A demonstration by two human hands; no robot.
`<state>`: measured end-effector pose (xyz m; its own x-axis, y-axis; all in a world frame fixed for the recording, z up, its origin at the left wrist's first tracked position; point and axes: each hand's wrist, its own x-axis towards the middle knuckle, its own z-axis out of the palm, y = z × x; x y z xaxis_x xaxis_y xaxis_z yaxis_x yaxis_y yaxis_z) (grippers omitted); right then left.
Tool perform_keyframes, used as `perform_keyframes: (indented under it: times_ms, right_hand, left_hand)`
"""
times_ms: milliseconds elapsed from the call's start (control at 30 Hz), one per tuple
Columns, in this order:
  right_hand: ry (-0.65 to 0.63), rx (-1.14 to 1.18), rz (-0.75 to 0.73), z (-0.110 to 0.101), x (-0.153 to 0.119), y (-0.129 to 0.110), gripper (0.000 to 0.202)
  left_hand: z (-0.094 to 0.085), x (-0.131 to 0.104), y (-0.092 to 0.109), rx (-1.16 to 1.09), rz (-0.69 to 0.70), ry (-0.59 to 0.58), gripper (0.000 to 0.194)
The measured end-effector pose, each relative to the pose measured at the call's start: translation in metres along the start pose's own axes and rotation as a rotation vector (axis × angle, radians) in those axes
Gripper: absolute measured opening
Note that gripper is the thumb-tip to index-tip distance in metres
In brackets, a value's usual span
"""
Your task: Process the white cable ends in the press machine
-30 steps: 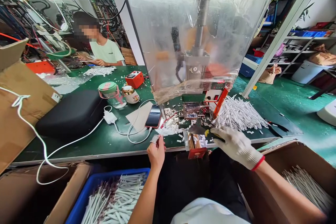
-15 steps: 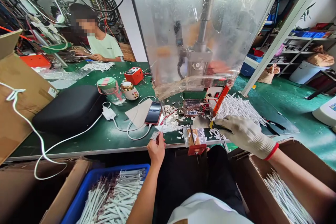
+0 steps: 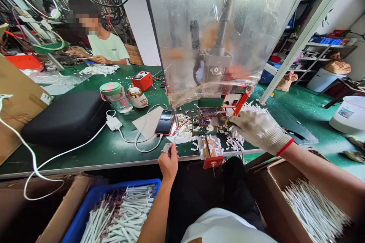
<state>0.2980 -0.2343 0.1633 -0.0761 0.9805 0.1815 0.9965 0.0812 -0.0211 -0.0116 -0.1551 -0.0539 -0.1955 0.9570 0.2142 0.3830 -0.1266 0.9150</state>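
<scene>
My left hand point(image 3: 168, 162) is bare and closed in a pinch at the table's front edge, a grey band round one finger. Whatever is between its fingertips is too small to make out. My right hand point(image 3: 258, 131), in a white knit glove with a red cuff, reaches to the right side of the press point(image 3: 207, 115). Its fingers are bent together near a yellow bit point(image 3: 227, 120), and what they grip is unclear. Under and behind the glove lies a pile of white strips point(image 3: 236, 136). A red-fronted fixture point(image 3: 213, 161) juts from the table edge between my hands.
A cloudy plastic guard point(image 3: 182, 45) hangs over the press. Left of it are a phone point(image 3: 164, 122) on a cable, a mug point(image 3: 137, 97), a jar point(image 3: 115, 97) and a black case point(image 3: 65, 117). Below stand a blue bin point(image 3: 68, 231) and a carton point(image 3: 270, 186), both holding white strips. A co-worker point(image 3: 107, 47) sits opposite.
My gloved right hand has shifted slightly left and up, closer to the press, with its fingers more bent. My left hand stays almost in place. The view has turned a little.
</scene>
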Motion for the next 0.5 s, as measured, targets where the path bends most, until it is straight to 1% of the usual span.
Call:
perform_keyframes:
  times_ms: [133,267,367,500]
  right_hand:
    - [-0.048,-0.043,-0.01,-0.011,-0.009,-0.003,0.04]
    - [-0.081,-0.092,-0.006,-0.015,-0.013,-0.009,0.04]
    - [-0.096,-0.12,-0.007,-0.014,-0.005,-0.014,0.039]
    - [-0.109,-0.149,-0.033,-0.009,0.016,-0.023,0.042]
  left_hand:
    - [0.001,0.0,-0.002,-0.005,0.021,0.0,0.036]
    - [0.002,0.001,-0.003,-0.008,0.032,0.003,0.036]
    - [0.002,0.001,-0.004,-0.009,0.035,0.007,0.037]
    - [0.001,0.0,-0.003,-0.009,0.036,0.005,0.034]
